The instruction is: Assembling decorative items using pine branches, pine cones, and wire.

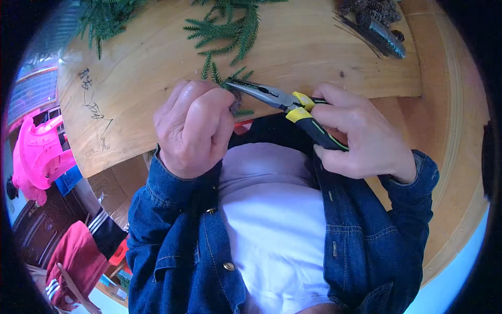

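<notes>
My right hand (361,133) is wrapped round the handles of black and yellow needle-nose pliers (299,107). Their long grey jaws point left, and the tips reach the fingertips of my left hand (194,123). That hand is closed in a pinch on a small green artificial pine sprig (207,68). Green needles stick out above the knuckles and beside the fingers. A small brown piece, perhaps a pine cone, shows at the fingertips, mostly hidden. Whether the plier tips grip anything is too small to tell.
More artificial pine branches (230,31) lie on the wooden table (303,47), with another bunch (107,21) at the far left. Pine cones (376,10), thin brown wires (361,34) and a glittery silver-blue piece (387,37) sit far right. A pink plastic chair (39,152) stands left.
</notes>
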Demonstrator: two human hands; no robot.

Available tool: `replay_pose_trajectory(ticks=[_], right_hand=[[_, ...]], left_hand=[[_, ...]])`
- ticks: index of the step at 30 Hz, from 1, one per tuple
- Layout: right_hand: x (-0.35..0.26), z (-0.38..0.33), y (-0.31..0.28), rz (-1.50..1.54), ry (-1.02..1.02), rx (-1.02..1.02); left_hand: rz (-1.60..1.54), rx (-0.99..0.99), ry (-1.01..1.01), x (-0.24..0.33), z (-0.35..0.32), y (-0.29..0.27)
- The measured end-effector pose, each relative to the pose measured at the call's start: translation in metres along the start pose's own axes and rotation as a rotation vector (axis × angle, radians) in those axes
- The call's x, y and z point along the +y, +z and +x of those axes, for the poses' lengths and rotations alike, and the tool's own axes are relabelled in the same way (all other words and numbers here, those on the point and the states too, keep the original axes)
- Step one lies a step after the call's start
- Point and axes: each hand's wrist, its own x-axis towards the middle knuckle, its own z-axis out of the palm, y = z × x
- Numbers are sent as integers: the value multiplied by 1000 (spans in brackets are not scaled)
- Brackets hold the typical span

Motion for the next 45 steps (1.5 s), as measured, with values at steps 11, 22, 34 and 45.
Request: replay_pose_trajectory(ticks=[11,22,34,45], right_hand=[[-1,2,1,-62,30,-20],[3,7,5,162,42,12],[-4,3,-11,311,116,0],[-8,12,-8,368,2,-79]], left_hand=[[-51,34,-26,-1,-5,0],[-26,32,11,-3,-2,-12],[-543,134,-499,-1,-10,-35],[-789,21,-596,-6,-6,-41]])
